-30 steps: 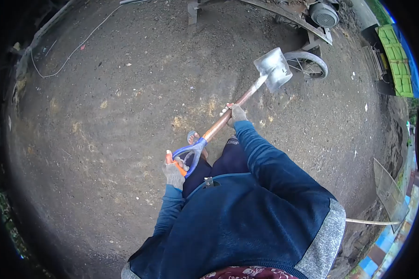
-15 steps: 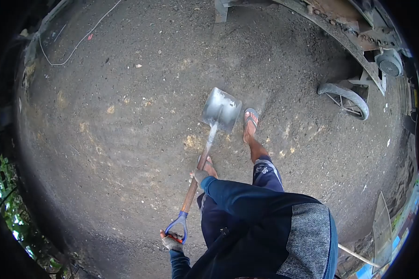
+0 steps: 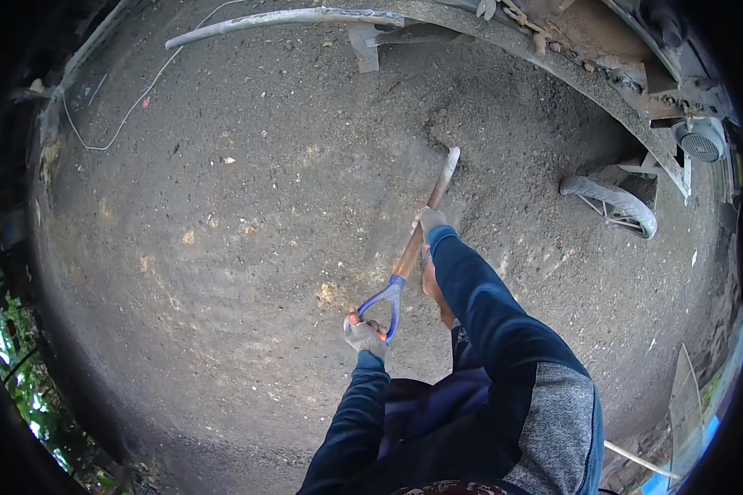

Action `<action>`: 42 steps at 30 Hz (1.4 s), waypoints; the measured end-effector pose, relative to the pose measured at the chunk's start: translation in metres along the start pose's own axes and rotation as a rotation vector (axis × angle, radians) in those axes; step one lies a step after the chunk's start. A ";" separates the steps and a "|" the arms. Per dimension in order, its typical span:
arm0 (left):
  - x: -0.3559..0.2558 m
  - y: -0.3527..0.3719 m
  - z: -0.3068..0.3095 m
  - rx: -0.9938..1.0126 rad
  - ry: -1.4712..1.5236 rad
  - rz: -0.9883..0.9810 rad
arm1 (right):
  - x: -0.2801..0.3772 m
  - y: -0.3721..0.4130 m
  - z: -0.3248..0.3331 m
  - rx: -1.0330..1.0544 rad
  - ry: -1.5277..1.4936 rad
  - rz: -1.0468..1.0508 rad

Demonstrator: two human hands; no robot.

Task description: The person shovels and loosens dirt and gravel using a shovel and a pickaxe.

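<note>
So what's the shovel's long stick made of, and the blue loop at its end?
The shaft looks like wood: reddish-brown and matte. Its far end turns pale grey, likely metal. The blue loop seems plastic, smooth and bright, though painted metal is possible. The left hand grips the blue loop; the right hand holds the shaft.
</note>
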State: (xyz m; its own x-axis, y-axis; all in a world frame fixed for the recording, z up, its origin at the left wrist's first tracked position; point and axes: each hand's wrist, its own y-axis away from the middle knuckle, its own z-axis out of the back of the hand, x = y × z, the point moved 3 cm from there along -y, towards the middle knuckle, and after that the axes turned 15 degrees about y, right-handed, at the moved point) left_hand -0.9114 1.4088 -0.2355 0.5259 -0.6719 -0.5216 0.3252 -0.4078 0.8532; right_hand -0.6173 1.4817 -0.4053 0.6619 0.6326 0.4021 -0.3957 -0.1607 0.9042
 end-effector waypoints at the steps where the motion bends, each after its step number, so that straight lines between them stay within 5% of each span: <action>1: 0.009 -0.012 0.020 -0.001 0.040 0.038 | -0.008 0.006 0.002 0.008 -0.007 -0.002; 7: 0.001 -0.037 0.116 0.107 0.231 0.201 | -0.068 0.058 0.008 -0.112 0.075 0.080; 12: -0.066 -0.011 0.188 0.215 0.280 0.202 | -0.117 0.158 0.002 -0.154 -0.053 0.196; 21: -0.292 0.028 0.299 0.501 -0.223 -0.080 | -0.238 0.383 -0.056 0.078 -0.630 0.069; 26: -0.330 0.042 0.334 0.596 -0.610 -0.257 | -0.371 0.454 -0.037 0.024 -0.946 -0.140; 29: -0.280 0.030 0.353 0.698 -0.803 -0.247 | -0.482 0.461 0.013 0.138 -1.273 -0.288; 34: -0.052 0.046 0.399 1.000 -1.244 0.068 | -0.718 0.526 0.190 -0.439 -1.507 -0.078; 38: 0.157 0.242 0.532 1.145 -1.645 0.420 | -0.936 0.664 0.353 -1.060 -1.714 0.178; 40: 0.227 0.341 0.633 1.247 -1.807 0.652 | -1.021 0.787 0.406 -1.248 -1.861 0.370; 41: 0.238 0.406 0.687 1.320 -1.868 0.734 | -1.060 0.848 0.422 -1.512 -1.766 0.437; 42: 0.245 0.458 0.741 1.242 -1.904 1.054 | -1.086 0.909 0.430 -1.591 -1.812 0.416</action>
State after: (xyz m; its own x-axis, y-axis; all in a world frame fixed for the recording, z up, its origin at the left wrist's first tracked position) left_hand -1.2156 0.5995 0.0300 -0.9802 -0.0938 -0.1745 -0.1894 0.7024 0.6861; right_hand -1.4221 0.3230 0.0417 -0.2164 -0.3784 0.9000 0.0050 0.9214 0.3886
